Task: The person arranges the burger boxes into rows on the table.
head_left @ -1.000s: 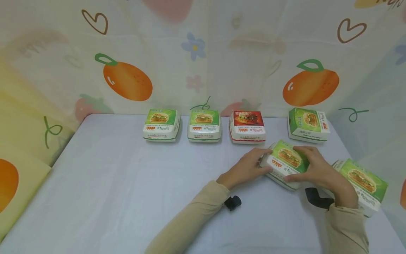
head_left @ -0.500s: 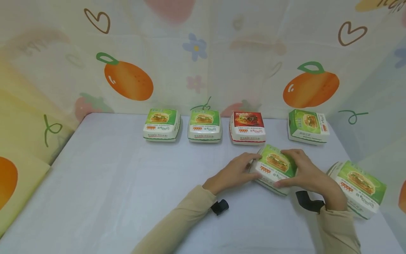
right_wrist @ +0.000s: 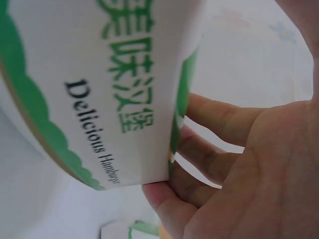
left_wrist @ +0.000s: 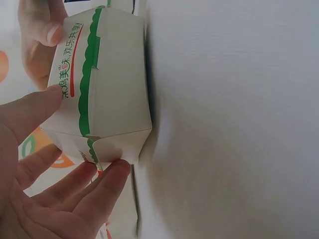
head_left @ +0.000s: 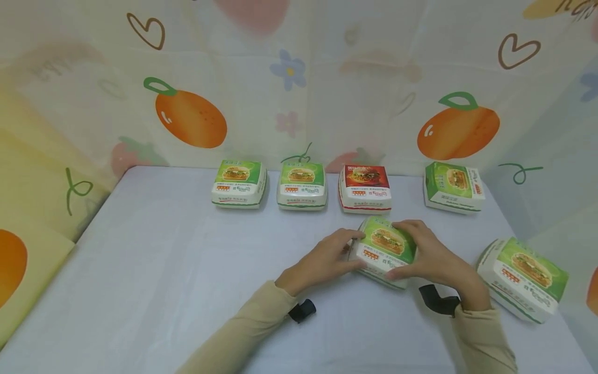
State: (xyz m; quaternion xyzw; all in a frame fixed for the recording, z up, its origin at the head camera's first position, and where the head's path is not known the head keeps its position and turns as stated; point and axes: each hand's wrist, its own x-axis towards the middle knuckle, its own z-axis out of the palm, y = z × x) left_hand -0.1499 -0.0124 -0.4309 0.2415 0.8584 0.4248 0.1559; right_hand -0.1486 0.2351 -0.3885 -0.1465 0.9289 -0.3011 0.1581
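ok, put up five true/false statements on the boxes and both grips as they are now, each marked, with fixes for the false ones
1. The left grip and the right grip both hold the same green-topped box. True.
2. Just one red-topped box shows in the head view. True.
3. The red-topped box is the leftmost one along the back. False: it is third from the left there.
4. The rightmost box has green on its top. True.
5. Only four boxes show in the head view. False: six do.

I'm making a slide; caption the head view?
Left hand and right hand hold a green-topped burger box near a red-topped box.
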